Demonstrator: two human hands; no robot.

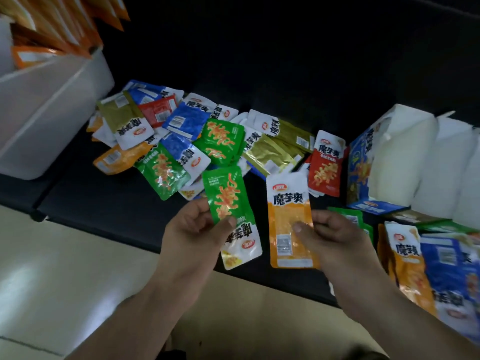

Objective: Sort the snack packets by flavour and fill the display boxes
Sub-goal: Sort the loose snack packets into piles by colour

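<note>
My left hand (193, 231) grips a green snack packet (228, 201), held upside down with its white end toward me. An orange packet (288, 219) stands upright in my right hand (327, 237), thumb on its front. Both are held above the front edge of a black surface (104, 203). Behind them lies a loose pile of packets (181, 136) in green, blue, red, gold and orange. A blue display box (361, 165) stands open at the right.
A white bin (52, 105) holding orange packets sits at the far left. White boxes (441, 167) stand behind the blue box. Sorted orange and blue packets (428, 268) are stacked at the lower right. Pale floor shows below the surface's edge.
</note>
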